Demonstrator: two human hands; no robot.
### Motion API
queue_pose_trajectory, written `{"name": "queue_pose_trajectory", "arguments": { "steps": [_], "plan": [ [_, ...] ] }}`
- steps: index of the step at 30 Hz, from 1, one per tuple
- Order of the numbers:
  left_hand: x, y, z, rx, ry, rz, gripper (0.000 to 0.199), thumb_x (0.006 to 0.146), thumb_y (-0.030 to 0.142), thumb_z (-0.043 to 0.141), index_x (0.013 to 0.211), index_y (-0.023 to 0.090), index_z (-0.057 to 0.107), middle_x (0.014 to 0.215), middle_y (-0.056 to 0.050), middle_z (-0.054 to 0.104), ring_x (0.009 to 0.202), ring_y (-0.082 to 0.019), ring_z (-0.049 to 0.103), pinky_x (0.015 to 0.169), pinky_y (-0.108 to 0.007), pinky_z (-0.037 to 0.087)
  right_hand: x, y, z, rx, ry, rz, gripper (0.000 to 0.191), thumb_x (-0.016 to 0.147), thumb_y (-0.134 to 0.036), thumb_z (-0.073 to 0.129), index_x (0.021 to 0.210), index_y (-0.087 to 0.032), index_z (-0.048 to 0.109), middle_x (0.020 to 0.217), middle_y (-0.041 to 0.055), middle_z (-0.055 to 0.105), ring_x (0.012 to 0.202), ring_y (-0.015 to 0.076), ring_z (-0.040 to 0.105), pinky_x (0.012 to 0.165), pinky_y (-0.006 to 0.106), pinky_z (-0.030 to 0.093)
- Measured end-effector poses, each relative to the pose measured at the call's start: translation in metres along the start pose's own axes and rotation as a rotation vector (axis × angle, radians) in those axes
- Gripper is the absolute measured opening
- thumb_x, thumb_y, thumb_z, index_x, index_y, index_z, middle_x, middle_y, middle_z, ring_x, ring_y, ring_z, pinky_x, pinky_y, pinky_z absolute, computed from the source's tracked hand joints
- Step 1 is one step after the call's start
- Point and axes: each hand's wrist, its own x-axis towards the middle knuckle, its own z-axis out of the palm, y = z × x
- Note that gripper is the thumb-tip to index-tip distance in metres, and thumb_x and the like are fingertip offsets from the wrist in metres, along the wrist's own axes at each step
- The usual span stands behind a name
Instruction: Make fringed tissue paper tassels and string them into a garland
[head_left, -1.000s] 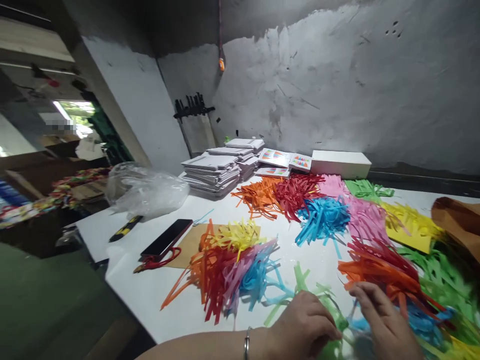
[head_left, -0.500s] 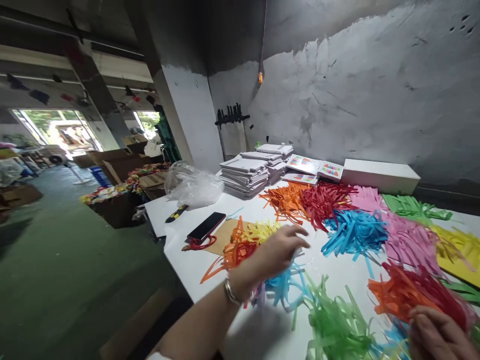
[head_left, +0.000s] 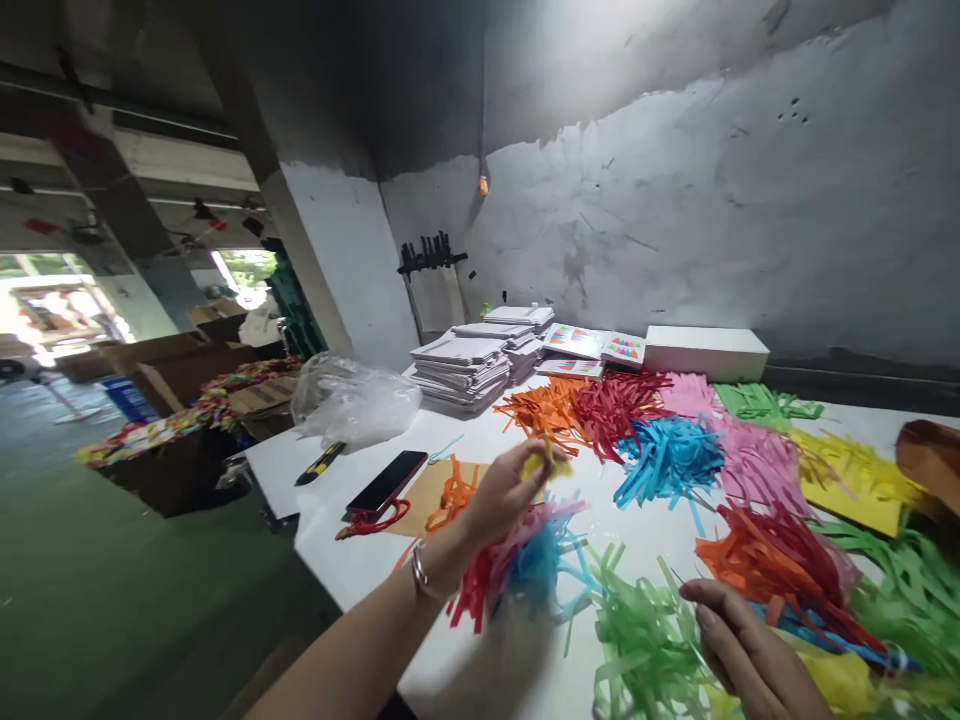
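Observation:
My left hand [head_left: 506,492], with a metal bangle at the wrist, pinches a yellow paper tassel [head_left: 551,464] over the middle of the white table. Beneath it lie pink, red and blue tassels [head_left: 536,560] and a few orange strips [head_left: 454,494]. At the lower right my right hand [head_left: 739,635] has thumb and forefinger together on a thin needle-like item [head_left: 677,577]. Green tassels [head_left: 637,630] lie to its left. Orange and red tassels [head_left: 772,560] are just beyond it.
Orange, dark red, blue, pink and yellow tassel piles fill the table's back right. Stacked white packets [head_left: 461,370], a white box [head_left: 705,352], a plastic bag [head_left: 356,400], a phone [head_left: 388,482] and a cutter [head_left: 320,464] lie farther back and left.
My left hand has closed on the yellow tassel and lifted it from the orange strips. My right hand has moved left, away from the orange and red tassels. The view has turned right.

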Motion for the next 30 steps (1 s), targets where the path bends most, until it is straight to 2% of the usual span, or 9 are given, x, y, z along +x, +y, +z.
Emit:
{"name": "queue_pose_trajectory", "arguments": {
  "steps": [2,5,7,9,12,17,24,27,30],
  "plan": [
    [-0.013,0.023,0.041,-0.403,-0.058,-0.053,0.033,0.095,0.046,0.055,0.106,0.017,0.066,0.097,-0.010,0.067,0.090,-0.022,0.062,0.082,-0.031,0.048,-0.003,-0.013,0.002,0.041,0.021,-0.005,0.038,0.093,-0.056,0.052,0.104,-0.023,0.067,0.072,0.0022,0.068,0.063,0.0179,0.064,0.062,0.026,0.052],
    [-0.033,0.039,0.102,-0.849,-0.184,-0.272,0.035,0.086,0.046,0.069,0.107,0.018,0.069,0.091,-0.005,0.066,0.080,-0.016,0.060,0.075,-0.026,0.047,-0.004,-0.028,0.003,0.120,0.106,0.002,0.036,0.093,-0.055,0.053,0.101,-0.022,0.065,0.077,0.0032,0.070,0.067,0.0181,0.067,0.066,0.027,0.053],
    [-0.041,0.040,0.131,-1.034,-0.218,-0.394,0.033,0.084,0.045,0.073,0.105,0.019,0.070,0.087,-0.003,0.065,0.078,-0.014,0.059,0.073,-0.025,0.046,-0.002,-0.031,0.003,0.126,0.082,0.027,0.036,0.094,-0.054,0.052,0.103,-0.021,0.065,0.080,0.0039,0.071,0.067,0.0183,0.069,0.066,0.027,0.054],
    [-0.044,0.037,0.145,-1.138,-0.248,-0.458,0.032,0.084,0.043,0.073,0.106,0.020,0.070,0.086,-0.002,0.065,0.077,-0.014,0.060,0.073,-0.025,0.046,0.001,-0.029,0.004,0.114,0.003,0.053,0.037,0.094,-0.053,0.050,0.103,-0.020,0.065,0.079,0.0036,0.070,0.064,0.0178,0.069,0.063,0.027,0.054],
    [-0.045,0.030,0.148,-1.150,-0.271,-0.475,0.031,0.085,0.040,0.073,0.109,0.021,0.070,0.088,-0.003,0.066,0.081,-0.015,0.061,0.075,-0.026,0.047,0.002,-0.024,0.006,0.119,-0.059,0.086,0.038,0.095,-0.051,0.048,0.104,-0.018,0.065,0.077,0.0030,0.068,0.061,0.0174,0.069,0.061,0.027,0.053],
    [-0.047,0.024,0.144,-1.103,-0.276,-0.446,0.029,0.087,0.039,0.071,0.110,0.021,0.071,0.093,-0.004,0.067,0.085,-0.015,0.060,0.083,-0.028,0.047,0.000,-0.025,0.007,0.115,-0.047,0.085,0.035,0.096,-0.046,0.049,0.105,-0.017,0.066,0.072,0.0019,0.067,0.059,0.0171,0.069,0.060,0.026,0.052],
    [-0.048,0.020,0.146,-1.049,-0.283,-0.385,0.026,0.091,0.038,0.066,0.112,0.022,0.069,0.093,-0.003,0.067,0.085,-0.016,0.061,0.086,-0.030,0.046,0.001,-0.025,0.008,0.100,-0.054,0.091,0.036,0.095,-0.046,0.049,0.103,-0.017,0.068,0.072,0.0021,0.067,0.058,0.0173,0.070,0.061,0.027,0.053],
    [-0.049,0.019,0.145,-0.928,-0.287,-0.321,0.029,0.094,0.039,0.061,0.116,0.022,0.068,0.097,-0.004,0.068,0.087,-0.018,0.062,0.084,-0.030,0.047,0.001,-0.026,0.008,0.105,-0.048,0.144,0.037,0.093,-0.048,0.050,0.102,-0.016,0.068,0.069,0.0017,0.066,0.057,0.0182,0.069,0.058,0.027,0.052],
    [-0.049,0.020,0.142,-0.712,-0.289,-0.226,0.031,0.097,0.040,0.054,0.117,0.021,0.067,0.100,-0.007,0.070,0.092,-0.021,0.063,0.083,-0.031,0.047,0.001,-0.025,0.006,0.074,-0.066,0.196,0.036,0.092,-0.048,0.050,0.096,-0.017,0.068,0.064,0.0002,0.064,0.051,0.0178,0.067,0.053,0.026,0.049]
  ]
}}
